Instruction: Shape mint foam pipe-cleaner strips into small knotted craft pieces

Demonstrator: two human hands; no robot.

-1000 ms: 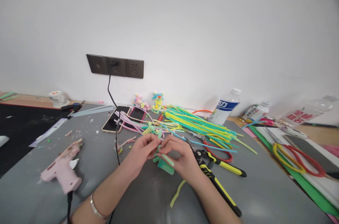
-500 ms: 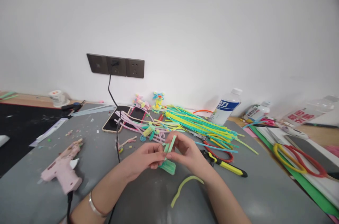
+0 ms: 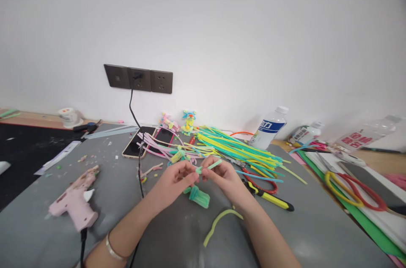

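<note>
Between my hands is a pale green pipe cleaner [image 3: 214, 165], pinched at one end by my left hand [image 3: 181, 178] and farther along by my right hand [image 3: 222, 175]. Its free end sticks out past the right fingers, up and to the right. Just below the fingertips lies a green bundle of short pipe cleaner pieces [image 3: 199, 197] on the grey table. A bent yellow-green pipe cleaner [image 3: 218, 223] rests nearer to me, beside my right forearm. Behind the hands is a small yellow and teal pipe cleaner figure [image 3: 178, 156], partly hidden.
Left stands a pink glue gun [image 3: 76, 200] with a black cord. Two phones [image 3: 135, 143] lie under pink pipe cleaners. Yellow and green pipe cleaners [image 3: 237, 147], yellow-black pliers [image 3: 272, 199] and a bottle [image 3: 269, 128] are to the right, with scissors [image 3: 344, 190] on papers farther out.
The pale green pipe cleaner has swung from steep to nearly level as both hands shifted up slightly. The green bundle below shows more fully now.
</note>
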